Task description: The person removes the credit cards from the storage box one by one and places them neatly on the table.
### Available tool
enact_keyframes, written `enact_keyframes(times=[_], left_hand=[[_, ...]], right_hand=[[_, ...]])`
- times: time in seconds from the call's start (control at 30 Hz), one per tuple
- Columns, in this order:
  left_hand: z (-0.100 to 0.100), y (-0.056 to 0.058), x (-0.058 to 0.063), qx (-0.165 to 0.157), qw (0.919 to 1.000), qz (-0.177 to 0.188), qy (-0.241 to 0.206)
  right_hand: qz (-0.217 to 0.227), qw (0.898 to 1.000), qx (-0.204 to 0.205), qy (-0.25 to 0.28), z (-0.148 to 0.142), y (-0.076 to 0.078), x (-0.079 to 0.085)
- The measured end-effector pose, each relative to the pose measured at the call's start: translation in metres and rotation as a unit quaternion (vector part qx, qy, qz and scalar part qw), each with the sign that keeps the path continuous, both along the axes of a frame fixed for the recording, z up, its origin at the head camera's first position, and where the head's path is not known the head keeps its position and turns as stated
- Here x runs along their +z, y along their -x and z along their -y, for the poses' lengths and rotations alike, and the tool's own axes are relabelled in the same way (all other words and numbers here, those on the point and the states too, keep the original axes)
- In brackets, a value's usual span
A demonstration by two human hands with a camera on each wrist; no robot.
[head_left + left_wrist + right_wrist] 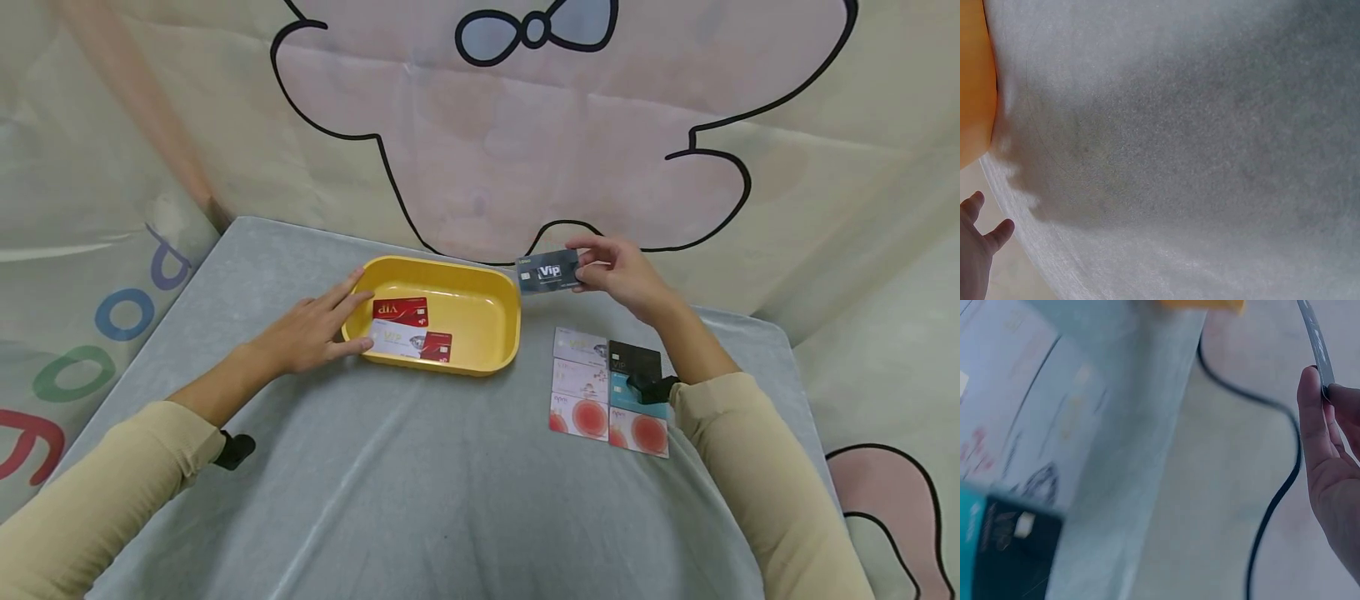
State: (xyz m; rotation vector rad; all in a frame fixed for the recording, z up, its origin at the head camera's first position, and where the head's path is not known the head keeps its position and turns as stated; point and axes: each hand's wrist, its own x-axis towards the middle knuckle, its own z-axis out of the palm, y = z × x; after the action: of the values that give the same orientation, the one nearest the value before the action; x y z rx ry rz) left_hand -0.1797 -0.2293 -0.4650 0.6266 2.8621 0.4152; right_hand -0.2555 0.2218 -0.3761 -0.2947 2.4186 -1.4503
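A dark grey Vip card [548, 272] is pinched between the thumb and fingers of my right hand [617, 271], just past the right rim of a yellow tray [491, 362]. In the right wrist view that card [1316, 340] shows nearly edge-on. My left hand [318, 329] rests at the tray's left rim with its fingers spread and fairly straight. Inside the tray lie a red VIP card [400, 311] and a white VIP card [393, 337], which partly covers another red card [437, 347].
Several cards lie in two columns on the grey cloth [420, 483], under the right forearm: a black card [634, 358], a teal one [626, 392], white ones, and two with red circles [588, 417]. Behind the table hangs a printed curtain [480, 150].
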Motion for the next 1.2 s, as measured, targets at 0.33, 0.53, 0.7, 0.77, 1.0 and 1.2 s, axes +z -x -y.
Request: enact_keyframes(times=[0.33,0.53,0.7,0.77,1.0,1.2], left_hand=[[-0.001,0.000,0.000,0.003,1.0000,0.000,-0.003],[-0.001,0.000,0.000,0.001,1.0000,-0.002,-0.002],[0.000,0.000,0.000,0.004,1.0000,-0.002,-0.004],[0.000,0.000,0.000,0.004,1.0000,-0.002,-0.002],[0.000,0.001,-0.002,0.002,1.0000,0.000,0.002],[0.000,0.002,-0.002,0.002,1.0000,-0.003,0.002]], right_hand=[[0.026,0.998,-0.051,-0.003,-0.044,-0.002,-0.030],[0.039,0.996,-0.077,-0.012,-0.060,-0.006,-0.047],[0.058,0.994,-0.089,-0.019,-0.068,-0.007,-0.061],[0.068,0.994,-0.088,-0.022,-0.070,-0.007,-0.067],[0.086,0.992,-0.087,-0.035,-0.072,-0.009,-0.077],[0.089,0.992,-0.086,-0.036,-0.071,-0.009,-0.081]])
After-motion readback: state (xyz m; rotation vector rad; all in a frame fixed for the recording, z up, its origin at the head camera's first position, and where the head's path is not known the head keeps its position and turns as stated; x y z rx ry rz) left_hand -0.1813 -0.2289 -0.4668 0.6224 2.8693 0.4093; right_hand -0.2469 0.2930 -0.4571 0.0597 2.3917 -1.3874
